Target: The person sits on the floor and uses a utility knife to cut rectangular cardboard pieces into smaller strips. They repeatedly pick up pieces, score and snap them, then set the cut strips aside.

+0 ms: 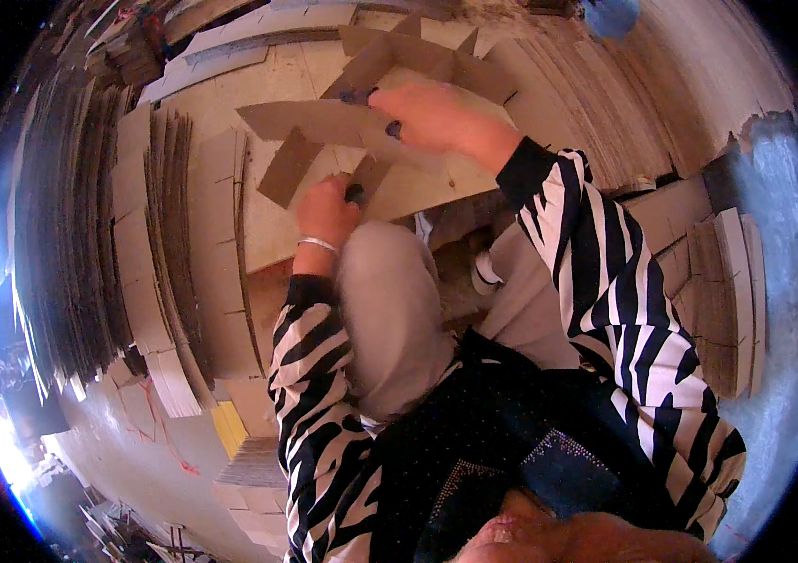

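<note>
So the biggest thing here is the pale wooden bench (291,75) filling the upper middle of the frame, hemmed in by tall stacks of brown cardboard sheets (70,235) on the left and another slanted cardboard stack (577,117) at upper right. Next size down, there's an upright brown cardboard grid of crossed panels (432,58) at top centre, and just below it a smaller brown cardboard divider (291,167), sitting left of centre right between the two hands. Its long thin panel (296,114) is what I'd watch, imo: the long axis runs mostly sideways, left end poking out free, right part going under the right hand (432,117). The shorter panels slant down toward the left hand (326,213). So the right grip is on the far side, nearer the long panel and the grid, and the left grip is at the near, lower side. Right looks like it's pinching the long panel's upper edge, though it's a bit blurry there; left seems to be pinching the divider's near end, fingertips mostly hidden. Tiniest bit: dark finger covers (393,129) on both hands.
</note>
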Demonstrator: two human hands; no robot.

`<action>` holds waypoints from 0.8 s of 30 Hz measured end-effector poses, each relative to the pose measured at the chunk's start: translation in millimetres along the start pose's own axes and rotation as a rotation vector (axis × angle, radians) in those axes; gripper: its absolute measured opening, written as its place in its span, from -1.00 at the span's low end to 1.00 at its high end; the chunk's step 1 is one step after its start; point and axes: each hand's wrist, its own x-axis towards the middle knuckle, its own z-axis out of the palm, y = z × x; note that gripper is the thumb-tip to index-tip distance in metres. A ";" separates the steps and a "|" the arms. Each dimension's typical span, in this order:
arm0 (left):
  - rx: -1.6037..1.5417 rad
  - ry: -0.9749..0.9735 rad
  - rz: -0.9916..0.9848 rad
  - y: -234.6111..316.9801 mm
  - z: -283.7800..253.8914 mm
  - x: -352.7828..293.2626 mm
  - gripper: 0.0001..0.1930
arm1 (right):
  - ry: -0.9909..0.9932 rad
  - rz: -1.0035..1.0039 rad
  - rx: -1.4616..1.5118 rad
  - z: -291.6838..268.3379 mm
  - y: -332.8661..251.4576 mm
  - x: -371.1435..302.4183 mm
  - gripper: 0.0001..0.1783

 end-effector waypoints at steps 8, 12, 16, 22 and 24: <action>0.074 -0.044 -0.001 -6.5 5.8 -0.2 -0.80 | -0.121 -0.021 0.116 30.1 8.6 -21.1 -0.57; 0.137 -0.075 -0.035 -8.7 -6.4 -7.7 -0.80 | -0.094 0.088 0.124 47.4 -4.0 -36.7 -0.59; 0.143 -0.081 0.021 0.0 -7.3 0.1 -0.82 | 0.026 0.061 0.071 51.8 5.0 -54.3 -0.61; 0.072 -0.160 0.106 11.7 11.4 14.4 -0.82 | -0.143 0.134 0.063 83.9 29.2 -77.8 -0.64; -0.046 0.061 0.097 5.8 -19.1 3.5 -0.80 | -0.125 0.097 0.139 66.3 23.1 -77.5 -0.66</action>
